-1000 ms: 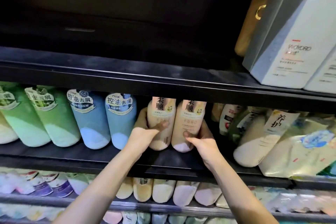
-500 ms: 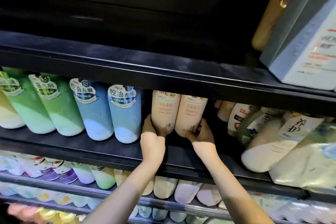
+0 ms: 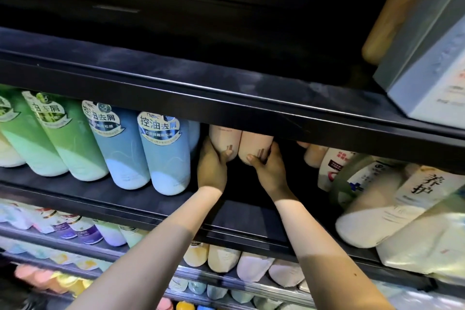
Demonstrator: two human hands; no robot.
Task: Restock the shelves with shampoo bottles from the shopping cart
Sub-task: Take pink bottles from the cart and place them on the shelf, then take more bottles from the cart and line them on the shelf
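Observation:
Two pale pink shampoo bottles stand side by side deep in the middle shelf (image 3: 251,224), their tops hidden by the shelf above. My left hand (image 3: 212,167) wraps the base of the left pink bottle (image 3: 224,137). My right hand (image 3: 269,167) grips the base of the right pink bottle (image 3: 255,145). Both arms reach in from the bottom of the view. The shopping cart is out of sight.
Blue bottles (image 3: 164,153) and green bottles (image 3: 68,143) fill the shelf to the left. White and cream bottles and a refill pouch (image 3: 412,241) crowd the right. A grey box (image 3: 432,63) sits on the upper shelf. Lower shelves hold several pastel bottles.
Both hands have pushed the two pink bottles further back into the shelf, so their labels are now hidden under the upper shelf edge. The view has moved closer.

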